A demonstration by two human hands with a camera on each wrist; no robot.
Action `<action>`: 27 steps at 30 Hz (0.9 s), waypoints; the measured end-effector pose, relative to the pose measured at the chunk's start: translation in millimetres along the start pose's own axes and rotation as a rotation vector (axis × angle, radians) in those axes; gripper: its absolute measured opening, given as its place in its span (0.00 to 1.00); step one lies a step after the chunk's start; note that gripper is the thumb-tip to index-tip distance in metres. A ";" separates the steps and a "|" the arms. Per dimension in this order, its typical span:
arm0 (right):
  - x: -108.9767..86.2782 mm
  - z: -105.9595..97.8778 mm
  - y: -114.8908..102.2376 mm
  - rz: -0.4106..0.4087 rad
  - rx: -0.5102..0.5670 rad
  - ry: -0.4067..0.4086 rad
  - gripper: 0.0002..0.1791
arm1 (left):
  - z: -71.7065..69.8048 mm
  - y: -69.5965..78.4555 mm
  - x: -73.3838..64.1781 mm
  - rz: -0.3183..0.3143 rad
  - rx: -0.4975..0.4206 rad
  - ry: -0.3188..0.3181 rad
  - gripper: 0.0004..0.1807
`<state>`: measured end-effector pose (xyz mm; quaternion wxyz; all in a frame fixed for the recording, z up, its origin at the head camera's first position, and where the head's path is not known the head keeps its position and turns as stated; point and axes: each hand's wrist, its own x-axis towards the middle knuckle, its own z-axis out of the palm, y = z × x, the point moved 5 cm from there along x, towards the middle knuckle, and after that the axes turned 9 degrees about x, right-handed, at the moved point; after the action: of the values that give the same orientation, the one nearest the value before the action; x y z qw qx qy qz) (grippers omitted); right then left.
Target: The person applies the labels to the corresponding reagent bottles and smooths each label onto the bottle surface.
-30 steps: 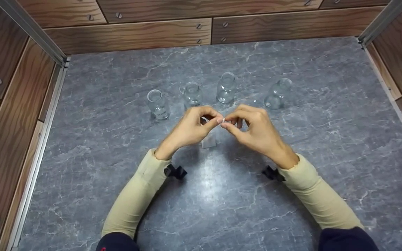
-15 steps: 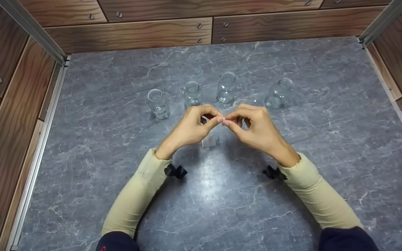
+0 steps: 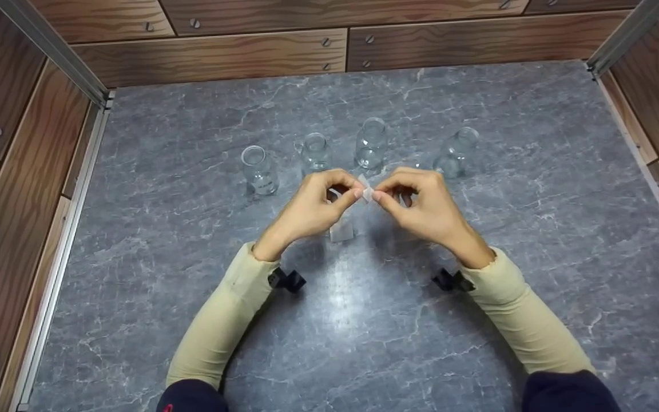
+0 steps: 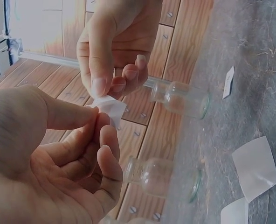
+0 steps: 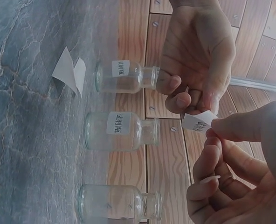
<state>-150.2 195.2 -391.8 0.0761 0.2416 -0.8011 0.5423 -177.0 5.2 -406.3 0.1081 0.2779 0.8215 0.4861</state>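
A small white label [image 5: 197,122] with dark handwritten characters is held between the fingertips of both hands. My left hand [image 3: 318,205] pinches one side of it with thumb and index finger. At the opposite side, my right hand [image 3: 424,200] pinches it the same way. White paper also shows behind the fingertips in the left wrist view, as a creased label piece [image 4: 114,110]. Beyond the hands stand clear glass bottles. The leftmost bottle [image 3: 261,177] and its neighbour [image 3: 316,155] are nearest my left hand. Two bottles in the right wrist view bear similar labels [image 5: 119,123].
Farther back stands another clear bottle [image 3: 371,149], with one more bottle [image 3: 456,155] to the right. White paper pieces [image 4: 255,167] lie on the grey marbled table [image 3: 329,355] beneath my left hand. A small marked strip [image 4: 229,82] lies apart. Wood-patterned panels [image 3: 209,60] border the table.
The fingertips have drawn slightly apart, the right hand shifting a little right and upward. More of the white label shows between them than before. The bottles have stayed in place.
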 end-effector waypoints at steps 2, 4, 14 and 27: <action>0.0 -1.1 0.9 0.012 0.009 -0.002 0.03 | -0.9 -0.5 0.1 0.001 0.000 0.005 0.08; -0.1 -2.4 1.7 0.024 0.023 -0.003 0.02 | -1.8 -1.2 0.1 0.001 0.002 0.011 0.08; 0.1 -9.3 1.6 0.071 0.056 0.013 0.02 | -9.3 -2.0 -1.4 -0.008 0.007 0.032 0.08; 0.9 -19.5 2.5 0.082 0.073 0.032 0.02 | -23.0 -1.8 -3.3 -0.029 0.044 0.058 0.07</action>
<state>-154.9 213.3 -385.8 0.0577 0.2022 -0.7889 0.5774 -185.2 -14.3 -396.6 0.0853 0.2540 0.8387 0.4742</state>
